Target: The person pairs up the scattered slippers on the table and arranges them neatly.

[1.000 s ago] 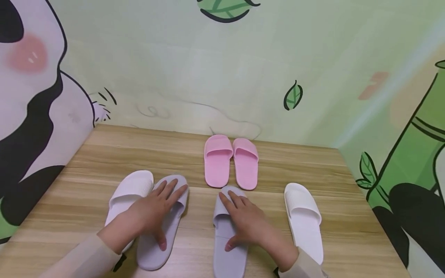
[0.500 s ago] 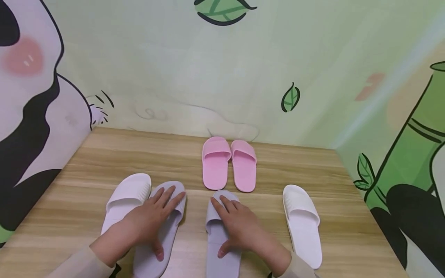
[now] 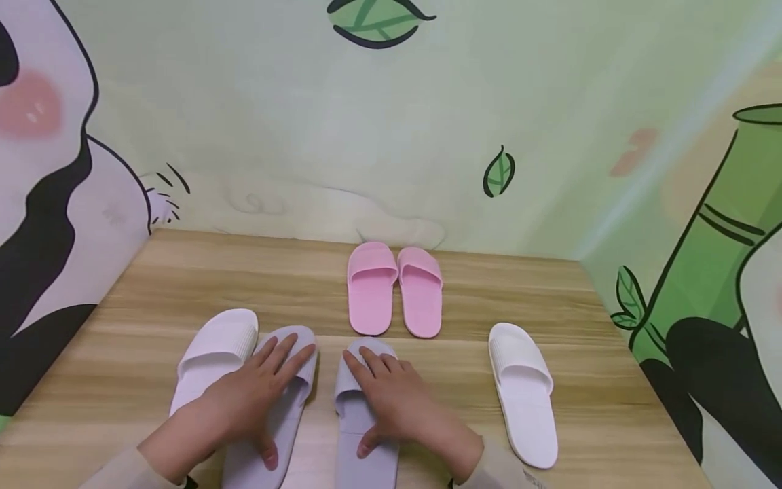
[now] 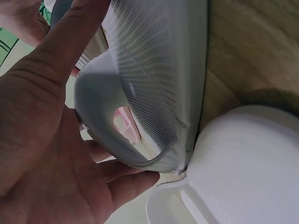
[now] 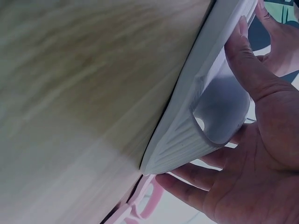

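My left hand (image 3: 247, 397) rests on a grey slipper (image 3: 284, 424), its straight fingers spread over the strap and its thumb on the insole. To the right, my right hand (image 3: 400, 401) lies the same way on the matching grey slipper (image 3: 351, 438). Both slippers sit flat, toes towards the wall, a narrow gap between them. A white slipper (image 3: 222, 339) touches or nearly touches the left grey one. In the left wrist view the fingers reach along the outside of the strap (image 4: 100, 102); the right wrist view shows fingers against the other ribbed strap (image 5: 187, 144).
A pair of pink slippers (image 3: 370, 299) stands side by side against the back wall (image 3: 275, 136). Another white slipper (image 3: 528, 407) lies apart at the right. Wood-grain boards (image 3: 464, 380) form the surface, with painted panels on both sides.
My right hand has slid the right grey slipper leftward, closer to the left grey one. The left hand stays on its slipper. The head view has shifted slightly.
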Demonstrator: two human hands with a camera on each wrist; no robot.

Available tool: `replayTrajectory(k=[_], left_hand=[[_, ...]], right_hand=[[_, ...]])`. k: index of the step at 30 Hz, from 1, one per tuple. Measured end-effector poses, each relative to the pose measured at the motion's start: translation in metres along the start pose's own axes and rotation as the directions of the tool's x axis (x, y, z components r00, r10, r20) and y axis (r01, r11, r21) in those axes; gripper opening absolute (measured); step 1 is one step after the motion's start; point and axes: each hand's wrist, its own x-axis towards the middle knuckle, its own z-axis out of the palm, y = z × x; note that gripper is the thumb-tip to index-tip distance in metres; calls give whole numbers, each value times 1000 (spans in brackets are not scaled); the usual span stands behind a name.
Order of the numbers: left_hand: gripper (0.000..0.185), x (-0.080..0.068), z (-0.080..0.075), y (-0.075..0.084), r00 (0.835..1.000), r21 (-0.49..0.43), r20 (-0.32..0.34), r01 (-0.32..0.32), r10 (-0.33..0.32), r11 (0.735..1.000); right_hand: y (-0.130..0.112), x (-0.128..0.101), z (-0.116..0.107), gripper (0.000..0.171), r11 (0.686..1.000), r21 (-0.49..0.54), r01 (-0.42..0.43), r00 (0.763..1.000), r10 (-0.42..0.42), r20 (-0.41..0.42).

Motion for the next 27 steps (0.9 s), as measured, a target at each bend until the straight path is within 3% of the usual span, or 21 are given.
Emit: replayTrajectory(k=[7,18,27], left_hand=[[160,-7,5,-3,1000,7,-18,15,-14,1000],[161,-6,4,-7,1000,16,-14,0,0,1000],[162,-9,0,-13,1000,2,-9,3,-3,1000]], right_hand=[[-14,8,1,141,999,-26,19,1000,-19,7],[-24,19,2,139,998,-36,48,998,-49,-26],[-30,29,2,140,998,-39,46,999,-47,-4]])
